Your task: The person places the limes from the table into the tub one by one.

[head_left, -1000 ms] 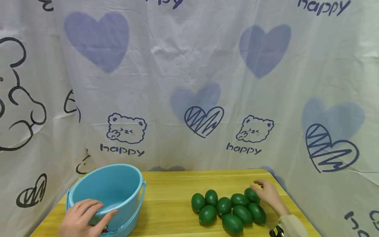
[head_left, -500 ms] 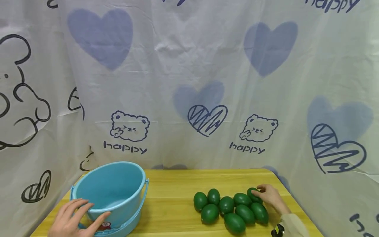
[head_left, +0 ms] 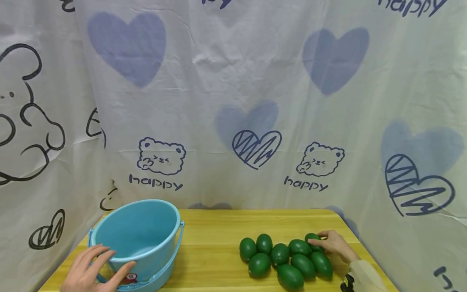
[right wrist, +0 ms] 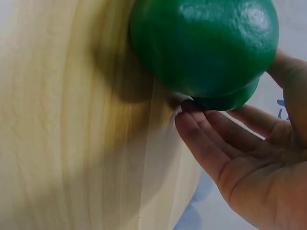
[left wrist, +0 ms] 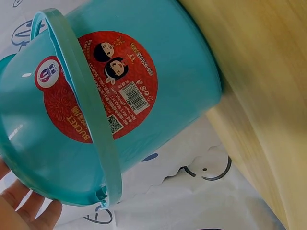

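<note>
In the head view, my left hand (head_left: 87, 269) is at the near rim of a light blue plastic bucket (head_left: 157, 255), fingers spread and fairly straight. The left wrist view shows the fingertips (left wrist: 50, 213) at the rim and a red label (left wrist: 122, 96) on the bucket's wall. My right hand (head_left: 337, 243) has its thumb and fingers round a dark green oval fruit (head_left: 312, 237) at the far right of a group. In the right wrist view, a nearer green fruit (right wrist: 206, 43) covers much of the one between my fingers.
Several more green oval fruits (head_left: 280, 254) lie close together on the yellow wooden table (head_left: 208, 239). The bucket's handle (head_left: 178, 243) hangs down outside. A white cloth (head_left: 204, 170) with hearts and bears hangs behind the table and along both sides.
My right hand has come down onto the far-right fruit, and its fingers have closed round it. My left hand has drawn back leftward along the bucket's rim. The view has shifted slightly.
</note>
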Motion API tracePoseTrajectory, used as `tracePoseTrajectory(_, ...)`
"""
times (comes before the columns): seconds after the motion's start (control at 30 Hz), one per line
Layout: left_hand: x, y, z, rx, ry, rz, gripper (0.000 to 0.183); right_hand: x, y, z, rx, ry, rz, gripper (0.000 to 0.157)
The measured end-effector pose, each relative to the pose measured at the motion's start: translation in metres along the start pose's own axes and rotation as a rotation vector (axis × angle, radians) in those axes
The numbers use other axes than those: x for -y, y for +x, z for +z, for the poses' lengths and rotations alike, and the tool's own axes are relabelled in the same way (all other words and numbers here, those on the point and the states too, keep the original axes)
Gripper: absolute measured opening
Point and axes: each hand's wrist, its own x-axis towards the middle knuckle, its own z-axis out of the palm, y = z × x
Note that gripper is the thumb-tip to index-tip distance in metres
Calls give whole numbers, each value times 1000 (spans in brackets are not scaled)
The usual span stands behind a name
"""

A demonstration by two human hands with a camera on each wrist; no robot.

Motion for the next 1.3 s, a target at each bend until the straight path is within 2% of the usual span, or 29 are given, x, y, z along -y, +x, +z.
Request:
tracePoseTrajectory(0.17, 8, 3, 11, -152, -86, 134, 76, 1, -1, -3, 17, 27, -6, 71)
tracePoseTrajectory(0.27, 9, 4, 14, -180, -105, 163, 75, 2, -2, -6, 15, 29, -11, 68)
tracePoseTrajectory(0.5, 9, 4, 13, -182, -103, 168, 78, 8, 1, -11, -57, 21, -16, 65)
tracePoseTrajectory(0.73, 14, 2, 10, -139, -59, 144, 80, 29, 1, -16, -51, 183, -53, 66)
tracePoseTrajectory(0.93, 13, 2, 15, -173, -85, 153, 78, 45, 0, -19, -55, 250, -73, 62)
tracePoseTrajectory(1.17, 12, 0, 13, -129, -68, 111, 79, 69, -5, -8, -10, 394, -161, 58)
tracePoseTrajectory(1.3, 11, 0, 10, -102, -47, 85, 80, 89, -7, 4, -13, 370, -186, 52)
